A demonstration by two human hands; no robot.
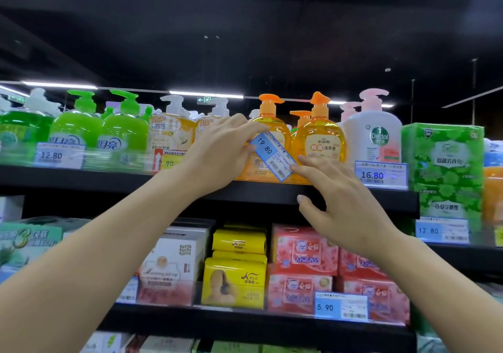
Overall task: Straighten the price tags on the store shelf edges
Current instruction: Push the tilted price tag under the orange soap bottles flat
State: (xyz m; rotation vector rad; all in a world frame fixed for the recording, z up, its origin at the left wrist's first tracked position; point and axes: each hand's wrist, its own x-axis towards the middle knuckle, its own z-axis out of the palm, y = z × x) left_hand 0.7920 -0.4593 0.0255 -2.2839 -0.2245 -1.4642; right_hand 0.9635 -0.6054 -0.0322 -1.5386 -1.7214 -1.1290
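Note:
A blue and white price tag [273,156] reading 19.80 hangs tilted, its right end lower, in front of an orange soap bottle [268,134] on the top shelf edge [245,189]. My left hand [220,154] pinches the tag's upper left end between thumb and fingers. My right hand [334,200] touches the tag's lower right corner with its fingertips, thumb resting on the shelf edge. Other tags sit level: 12.80 [58,155] at left and 16.80 [381,174] at right.
Pump bottles in green, yellow, orange and white line the top shelf, with green soap packs [446,162] at right. The shelf below holds boxed soaps in white, yellow and red, with a 5.90 tag [341,306] and a 12.80 tag [442,230].

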